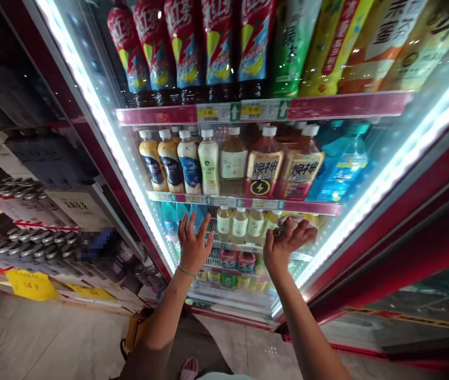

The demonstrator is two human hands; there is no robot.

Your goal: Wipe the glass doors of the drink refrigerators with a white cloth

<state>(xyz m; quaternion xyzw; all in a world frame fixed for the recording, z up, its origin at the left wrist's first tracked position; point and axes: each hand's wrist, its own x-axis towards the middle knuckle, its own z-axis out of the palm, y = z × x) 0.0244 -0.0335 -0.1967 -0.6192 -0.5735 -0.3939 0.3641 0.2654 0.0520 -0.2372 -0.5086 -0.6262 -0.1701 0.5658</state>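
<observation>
My left hand [195, 241] is raised in front of a lit drinks fridge, its fingers spread and nothing in it. Behind it, blue bottles [180, 214] stand on the third shelf down. My right hand [286, 244] is at the same height on the right, with its fingers stretched apart towards the right. A pale, partly see-through shape shows just behind those fingers; what it is and whether they touch it I cannot make out. Close to its left is a row of small white-capped bottles [240, 224]. My palms face away, so they are hidden.
Red-labelled tea bottles [218, 45] fill the top shelf, beside green and yellow ones. Brown energy drink bottles [264, 163] stand on the shelf below. Bright light strips [109, 121] edge the fridge. At left, a rack holds dark goods and a yellow price tag [32, 285].
</observation>
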